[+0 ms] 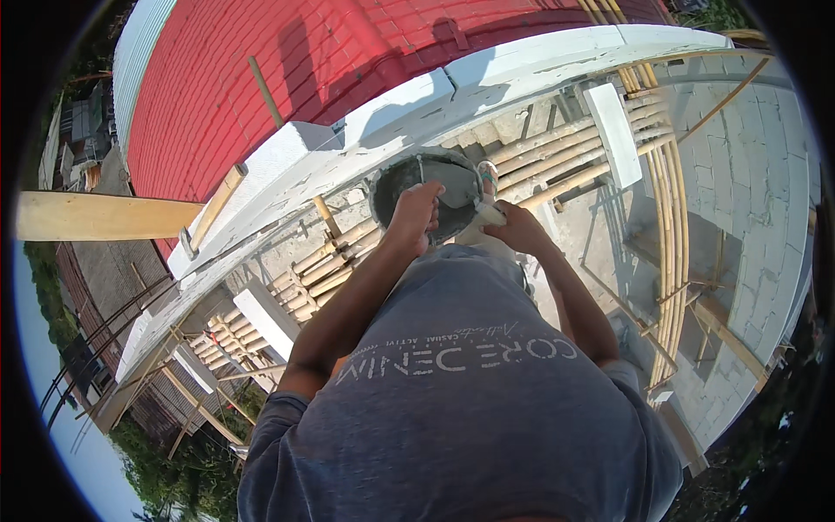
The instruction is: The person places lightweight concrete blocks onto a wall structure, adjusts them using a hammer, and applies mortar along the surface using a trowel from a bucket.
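Down on the bamboo scaffold platform point(557, 157), close against the white parapet ledge point(409, 122), I see a round dark pan point(452, 209) of grey mortar sitting near the platform's inner edge. My left hand point(416, 216) comes over the pan's near rim; its fingers are curled tight together, gripping the rim or something at it, though I cannot tell exactly which. My right hand point(519, 228) is just beside the pan's right side, fingers closed around a pale, whitish tool or cloth point(487, 214) that touches the pan's edge; what kind of thing it is stays too small to make out. A sandalled foot point(488, 177) rests on the bamboo poles just past the pan. Beyond the ledge spreads a red roof point(261, 70), with a wooden plank point(96, 216) jutting toward the left. A white block point(613, 130) lies across the poles toward the platform's right end, and grey block wall point(748, 174) runs along the far right side. My grey shirt point(470, 409) fills the lower view.
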Motion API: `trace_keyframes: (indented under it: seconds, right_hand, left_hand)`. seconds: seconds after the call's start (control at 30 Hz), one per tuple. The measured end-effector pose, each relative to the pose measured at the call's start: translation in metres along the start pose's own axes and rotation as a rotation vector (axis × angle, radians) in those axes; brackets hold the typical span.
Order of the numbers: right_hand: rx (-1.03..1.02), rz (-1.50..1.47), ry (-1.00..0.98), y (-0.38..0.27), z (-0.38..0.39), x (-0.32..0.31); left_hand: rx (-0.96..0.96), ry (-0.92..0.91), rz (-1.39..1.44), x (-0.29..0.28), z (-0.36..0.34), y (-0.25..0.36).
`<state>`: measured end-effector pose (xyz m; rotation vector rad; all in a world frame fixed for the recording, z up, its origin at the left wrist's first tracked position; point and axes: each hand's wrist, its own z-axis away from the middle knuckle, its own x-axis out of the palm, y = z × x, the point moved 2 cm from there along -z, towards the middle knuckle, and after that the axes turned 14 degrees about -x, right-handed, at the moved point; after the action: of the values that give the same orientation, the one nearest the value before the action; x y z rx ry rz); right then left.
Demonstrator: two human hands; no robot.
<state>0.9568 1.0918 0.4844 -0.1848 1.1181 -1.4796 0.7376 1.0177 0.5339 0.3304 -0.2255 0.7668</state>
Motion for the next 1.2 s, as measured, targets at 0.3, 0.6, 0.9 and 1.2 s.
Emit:
trace_keyframes:
  seconds: [0.3,0.6,0.9,1.2]
  right_hand:
    - [-0.019,-0.243,-0.125,0.043,0.004,-0.077]
    - [-0.487,-0.314,-0.269,-0.001,-0.047,-0.107]
    - [-0.546,-0.32,-0.503,-0.071,-0.063,-0.104]
    - [-0.732,-0.196,-0.721,-0.133,-0.076,-0.062]
  left_hand:
    - [0.043,0.127,0.589,0.028,-0.044,-0.007]
    - [0.17,0.058,1.081,0.069,-0.052,-0.01]
    - [0.349,0.071,1.121,0.077,-0.027,-0.024]
    - [0.438,0.65,0.566,-0.054,-0.019,-0.128]
